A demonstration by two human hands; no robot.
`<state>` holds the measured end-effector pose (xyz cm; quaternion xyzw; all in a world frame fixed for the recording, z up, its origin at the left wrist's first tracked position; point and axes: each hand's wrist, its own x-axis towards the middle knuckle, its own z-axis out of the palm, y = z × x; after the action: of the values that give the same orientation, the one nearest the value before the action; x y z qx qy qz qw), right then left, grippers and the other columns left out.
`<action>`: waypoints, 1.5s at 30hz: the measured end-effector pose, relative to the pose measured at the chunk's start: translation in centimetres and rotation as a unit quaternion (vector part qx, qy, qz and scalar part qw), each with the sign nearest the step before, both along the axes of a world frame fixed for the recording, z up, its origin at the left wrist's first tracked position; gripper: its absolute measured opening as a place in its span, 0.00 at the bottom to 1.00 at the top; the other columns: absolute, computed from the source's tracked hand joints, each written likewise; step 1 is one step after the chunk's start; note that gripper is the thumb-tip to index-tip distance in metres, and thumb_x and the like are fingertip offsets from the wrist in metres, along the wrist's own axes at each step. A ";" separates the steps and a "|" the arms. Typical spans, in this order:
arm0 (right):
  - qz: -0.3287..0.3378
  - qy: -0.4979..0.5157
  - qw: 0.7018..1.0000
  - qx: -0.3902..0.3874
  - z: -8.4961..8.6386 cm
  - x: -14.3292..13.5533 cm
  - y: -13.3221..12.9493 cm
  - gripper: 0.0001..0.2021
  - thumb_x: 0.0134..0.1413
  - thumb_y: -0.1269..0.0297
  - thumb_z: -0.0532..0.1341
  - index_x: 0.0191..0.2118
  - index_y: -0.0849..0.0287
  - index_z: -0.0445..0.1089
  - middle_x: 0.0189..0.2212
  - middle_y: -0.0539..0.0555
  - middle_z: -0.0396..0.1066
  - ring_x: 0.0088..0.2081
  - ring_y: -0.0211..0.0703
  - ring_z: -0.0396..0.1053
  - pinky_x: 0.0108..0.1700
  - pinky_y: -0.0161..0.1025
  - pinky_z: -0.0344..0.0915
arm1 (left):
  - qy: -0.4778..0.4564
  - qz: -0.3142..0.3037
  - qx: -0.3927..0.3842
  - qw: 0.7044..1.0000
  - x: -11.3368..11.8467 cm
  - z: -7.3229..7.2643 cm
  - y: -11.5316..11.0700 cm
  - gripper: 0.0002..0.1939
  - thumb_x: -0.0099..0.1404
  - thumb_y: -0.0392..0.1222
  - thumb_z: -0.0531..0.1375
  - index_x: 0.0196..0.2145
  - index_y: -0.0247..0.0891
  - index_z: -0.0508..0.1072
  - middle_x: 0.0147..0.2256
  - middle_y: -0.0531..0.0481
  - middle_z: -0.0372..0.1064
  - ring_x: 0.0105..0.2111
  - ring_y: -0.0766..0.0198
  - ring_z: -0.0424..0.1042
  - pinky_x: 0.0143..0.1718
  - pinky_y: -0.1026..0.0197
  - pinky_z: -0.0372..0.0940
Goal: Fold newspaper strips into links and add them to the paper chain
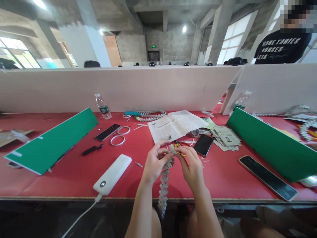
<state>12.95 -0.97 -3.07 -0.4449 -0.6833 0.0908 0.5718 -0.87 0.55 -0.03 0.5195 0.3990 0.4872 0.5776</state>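
Observation:
A zigzag chain of folded newspaper strips (163,190) hangs from my fingers down past the table edge. My left hand (156,160) pinches the chain's upper end between thumb and fingers. My right hand (191,163) is closed at the same end, its thumb and fingertips against a small folded paper piece (171,148). Exactly how that piece joins the chain is hidden by the fingers. Just behind my hands lies a tool with red and yellow handles (180,144), partly covered. An open newspaper sheet (177,124) is spread beyond it.
A white power bank (112,175) with a cable sits left, near rolls of white tape (118,140), a phone (108,132) and a black knife (92,149). Right are a phone (203,144), cut paper (226,137) and a larger phone (267,178). Green boards (56,142) flank the area.

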 end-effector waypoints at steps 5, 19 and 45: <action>0.069 0.102 0.990 -0.074 0.2 -0.2 0.0 0.10 0.58 0.69 0.56 0.45 0.54 0.66 0.41 0.55 0.68 0.45 0.44 0.66 0.46 0.41 0.64 | -0.010 0.014 0.026 1.000 -0.2 -0.2 -0.1 0.29 0.55 0.41 0.64 0.53 0.39 0.62 0.32 0.50 0.72 0.28 0.66 0.71 0.31 0.64 0.68; 0.056 0.139 0.979 -0.136 0.2 -0.3 0.3 0.06 0.56 0.65 0.56 0.33 0.57 0.70 0.31 0.53 0.69 0.33 0.42 0.66 0.36 0.38 0.64 | 0.059 -0.009 0.072 0.996 0.7 -1.1 0.0 0.24 0.57 0.38 0.61 0.52 0.39 0.67 0.33 0.48 0.72 0.34 0.62 0.72 0.38 0.59 0.68; 0.117 0.209 0.945 -0.222 -0.3 -2.1 1.2 0.12 0.52 0.58 0.59 0.25 0.60 0.66 0.20 0.47 0.61 0.25 0.36 0.59 0.29 0.33 0.57 | 0.073 0.106 0.085 0.988 -0.1 -0.7 0.4 0.10 0.55 0.45 0.61 0.25 0.35 0.76 0.25 0.50 0.68 0.27 0.64 0.66 0.29 0.65 0.62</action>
<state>10.86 0.28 -3.38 -0.4488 -0.5583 0.3970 0.5738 -0.99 0.93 -0.72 0.5558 0.4499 0.5384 0.4459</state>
